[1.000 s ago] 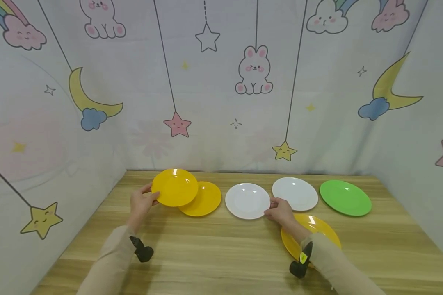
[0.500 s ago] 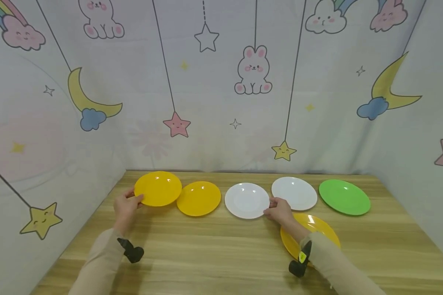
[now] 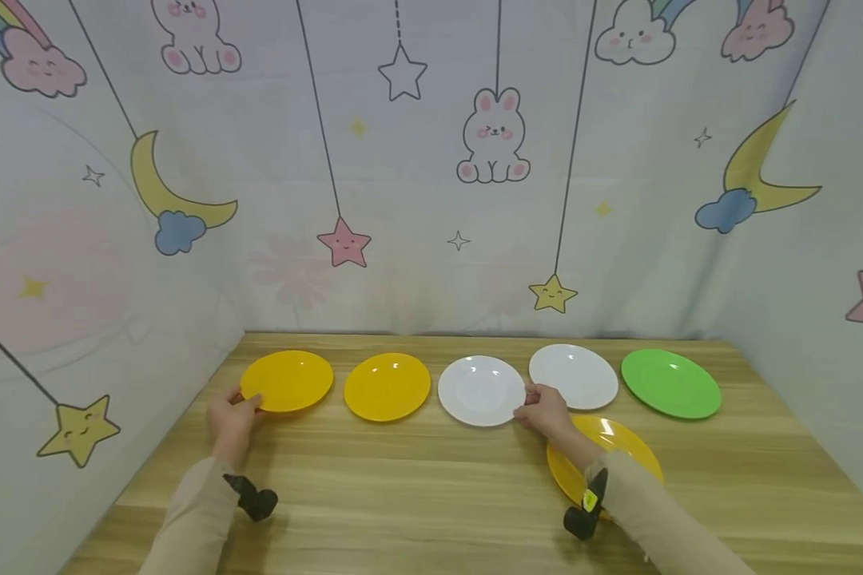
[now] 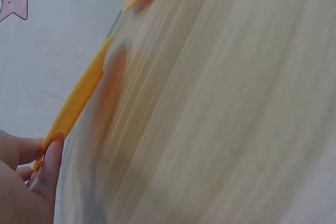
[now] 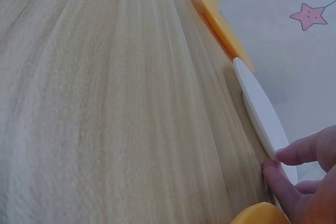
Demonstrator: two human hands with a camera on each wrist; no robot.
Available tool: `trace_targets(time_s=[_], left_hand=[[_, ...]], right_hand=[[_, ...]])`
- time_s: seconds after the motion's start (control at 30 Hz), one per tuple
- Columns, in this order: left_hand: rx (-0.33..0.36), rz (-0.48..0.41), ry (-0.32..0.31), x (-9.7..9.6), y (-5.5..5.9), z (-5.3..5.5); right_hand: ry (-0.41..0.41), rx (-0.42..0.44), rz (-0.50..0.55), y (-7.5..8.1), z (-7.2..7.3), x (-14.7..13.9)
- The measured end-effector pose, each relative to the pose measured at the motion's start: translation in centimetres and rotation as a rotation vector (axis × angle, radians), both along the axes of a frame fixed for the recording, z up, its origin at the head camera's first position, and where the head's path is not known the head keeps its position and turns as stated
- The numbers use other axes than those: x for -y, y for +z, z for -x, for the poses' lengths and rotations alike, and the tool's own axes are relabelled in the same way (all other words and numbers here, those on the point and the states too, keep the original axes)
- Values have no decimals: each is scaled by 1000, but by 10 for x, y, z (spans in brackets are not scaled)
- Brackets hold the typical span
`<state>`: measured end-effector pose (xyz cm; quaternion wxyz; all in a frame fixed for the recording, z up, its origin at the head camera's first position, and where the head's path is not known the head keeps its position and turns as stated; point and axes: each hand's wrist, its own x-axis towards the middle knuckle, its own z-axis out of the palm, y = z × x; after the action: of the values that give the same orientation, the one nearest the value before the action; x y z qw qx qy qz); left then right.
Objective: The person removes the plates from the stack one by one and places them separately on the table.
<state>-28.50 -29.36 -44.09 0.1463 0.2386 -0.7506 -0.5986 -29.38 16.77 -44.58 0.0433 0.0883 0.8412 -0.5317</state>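
Note:
At the far left of the table, my left hand pinches the near-left rim of a yellow plate. In the left wrist view that plate is tilted, with a shadow on the wood beneath it. My right hand pinches the right rim of a white plate in the middle of the row; thumb and fingers meet at its edge in the right wrist view. Between these two plates lies another yellow plate. A larger-looking yellow plate lies partly hidden under my right forearm.
A second white plate and a green plate lie at the back right of the wooden table. A patterned cloth hangs behind and along both sides. Each wrist wears a small black device.
My left hand has carried its yellow plate leftward and lowered it, so it no longer overlaps the neighbouring yellow plate. My right hand keeps its grip on the white plate, unmoved.

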Motion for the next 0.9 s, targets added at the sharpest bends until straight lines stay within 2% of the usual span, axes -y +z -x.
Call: trace_targets(time_s=[0.13, 0.3, 0.43, 0.63, 0.9], left_hand=[[-23, -22, 29, 0, -2, 1], [-26, -47, -2, -1, -3, -1], [-1, -35, -31, -3, -6, 0], [-24, -27, -30, -4, -14, 5], [-53, 21, -44, -9, -22, 4]], right_hand=[[-2, -7, -4, 0, 0, -1], [3, 3, -6, -1, 1, -1], [-4, 8, -6, -1, 1, -1], [-5, 0, -1, -1, 2, -2], [-5, 27, 8, 0, 1, -1]])
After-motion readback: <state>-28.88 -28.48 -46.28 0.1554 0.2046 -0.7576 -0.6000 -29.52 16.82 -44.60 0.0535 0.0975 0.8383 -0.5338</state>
